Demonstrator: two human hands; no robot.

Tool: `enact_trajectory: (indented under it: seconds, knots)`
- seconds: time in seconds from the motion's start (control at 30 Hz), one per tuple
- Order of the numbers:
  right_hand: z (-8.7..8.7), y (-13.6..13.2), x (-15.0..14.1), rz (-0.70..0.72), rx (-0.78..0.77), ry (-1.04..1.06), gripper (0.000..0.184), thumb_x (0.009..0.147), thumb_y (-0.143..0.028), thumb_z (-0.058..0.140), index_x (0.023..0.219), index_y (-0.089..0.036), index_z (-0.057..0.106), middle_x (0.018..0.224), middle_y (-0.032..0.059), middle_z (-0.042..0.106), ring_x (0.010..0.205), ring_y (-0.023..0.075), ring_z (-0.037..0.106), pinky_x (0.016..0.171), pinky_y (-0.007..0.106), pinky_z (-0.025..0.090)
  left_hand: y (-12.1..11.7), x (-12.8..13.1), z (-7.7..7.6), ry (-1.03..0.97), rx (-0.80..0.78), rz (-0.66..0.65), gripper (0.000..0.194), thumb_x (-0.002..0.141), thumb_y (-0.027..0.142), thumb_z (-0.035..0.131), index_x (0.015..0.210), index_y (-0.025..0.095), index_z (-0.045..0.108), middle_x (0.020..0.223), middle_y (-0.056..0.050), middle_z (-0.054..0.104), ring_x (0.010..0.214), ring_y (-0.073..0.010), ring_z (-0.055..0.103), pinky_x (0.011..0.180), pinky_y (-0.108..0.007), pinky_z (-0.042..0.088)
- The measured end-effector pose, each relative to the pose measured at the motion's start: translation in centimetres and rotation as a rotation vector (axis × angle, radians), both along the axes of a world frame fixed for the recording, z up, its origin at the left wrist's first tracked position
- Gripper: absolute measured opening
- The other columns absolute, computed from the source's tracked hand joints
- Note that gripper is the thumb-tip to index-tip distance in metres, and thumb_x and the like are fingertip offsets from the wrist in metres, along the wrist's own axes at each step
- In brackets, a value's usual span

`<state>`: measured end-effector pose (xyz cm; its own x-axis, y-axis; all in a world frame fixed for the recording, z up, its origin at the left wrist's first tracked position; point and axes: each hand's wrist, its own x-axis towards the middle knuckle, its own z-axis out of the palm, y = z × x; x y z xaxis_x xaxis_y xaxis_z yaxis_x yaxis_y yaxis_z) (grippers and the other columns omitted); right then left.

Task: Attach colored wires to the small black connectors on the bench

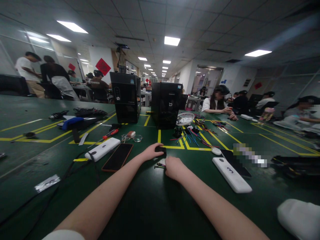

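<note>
My left hand (151, 152) is closed around a small black block-shaped part (160, 151) just above the green table (140, 206). Right beside it, my right hand (174, 167) is curled, its knuckles toward the camera. Short thin wires (160, 165) with dark ends stick out to the left from its fingers. Whether those wires join the black part cannot be made out. A phone with an orange-brown edge (118, 157) lies left of my left hand. Eyeglasses (134, 137) rest behind the phone.
Two black computer towers (126, 100) stand at the back. A white basket (185, 118) and coloured wires (193, 135) are right of them. White power banks (232, 175) lie at both sides. A red screwdriver (110, 134) and black cable (67, 173) are left. A person (216, 100) sits across.
</note>
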<state>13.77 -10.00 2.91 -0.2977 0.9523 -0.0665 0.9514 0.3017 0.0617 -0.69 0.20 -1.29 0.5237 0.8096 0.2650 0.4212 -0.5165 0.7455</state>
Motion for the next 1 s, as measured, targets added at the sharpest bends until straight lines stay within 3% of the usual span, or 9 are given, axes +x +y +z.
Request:
enact_trajectory:
  seconds: [0.37,0.53,0.7,0.9,1.0]
  knots:
    - [0.1,-0.8,-0.7,0.026,0.043,0.024,0.031,0.076,-0.008,0.046,0.107,-0.009,0.051,0.094,0.0171,0.060,0.087,0.0253,0.059,0.071,0.034,0.044,0.0,0.1,0.0,-0.009,-0.010,-0.013,0.049,0.070,0.029,0.063,0.116,0.017,0.051,0.112,-0.008,0.059,0.103,-0.0218,0.054,0.094,-0.033,0.039]
    - [-0.7,-0.3,-0.3,0.040,0.003,0.057,0.031,0.076,-0.006,0.043,0.105,-0.008,0.052,0.098,0.0172,0.059,0.092,0.0241,0.057,0.074,0.032,0.042,-0.1,0.0,0.1,-0.013,-0.009,-0.008,0.049,0.070,0.031,0.063,0.115,0.016,0.052,0.112,-0.009,0.059,0.103,-0.0220,0.054,0.094,-0.034,0.039]
    - [-1.5,0.2,-0.1,0.065,0.067,0.092,0.028,0.078,-0.009,0.039,0.100,-0.010,0.056,0.097,0.0172,0.058,0.089,0.0241,0.056,0.075,0.034,0.041,-0.1,0.1,0.1,-0.010,-0.005,-0.011,0.049,0.070,0.029,0.063,0.116,0.017,0.052,0.112,-0.008,0.059,0.103,-0.0219,0.055,0.094,-0.033,0.039]
    - [-0.3,1.2,0.4,0.254,0.200,0.225,0.026,0.081,-0.013,0.038,0.102,-0.015,0.054,0.105,0.0100,0.055,0.089,0.0172,0.054,0.078,0.027,0.039,0.2,0.2,-0.1,-0.041,-0.018,-0.054,0.048,0.071,0.027,0.063,0.116,0.015,0.051,0.113,-0.010,0.058,0.105,-0.0228,0.054,0.094,-0.035,0.039]
    - [0.2,1.7,0.9,0.196,0.259,0.286,0.028,0.082,-0.017,0.038,0.107,-0.016,0.049,0.103,0.0084,0.057,0.088,0.0167,0.054,0.075,0.026,0.039,0.1,0.2,0.0,-0.067,-0.012,-0.086,0.052,0.067,0.022,0.066,0.116,0.014,0.050,0.115,-0.011,0.057,0.105,-0.0223,0.053,0.094,-0.035,0.039]
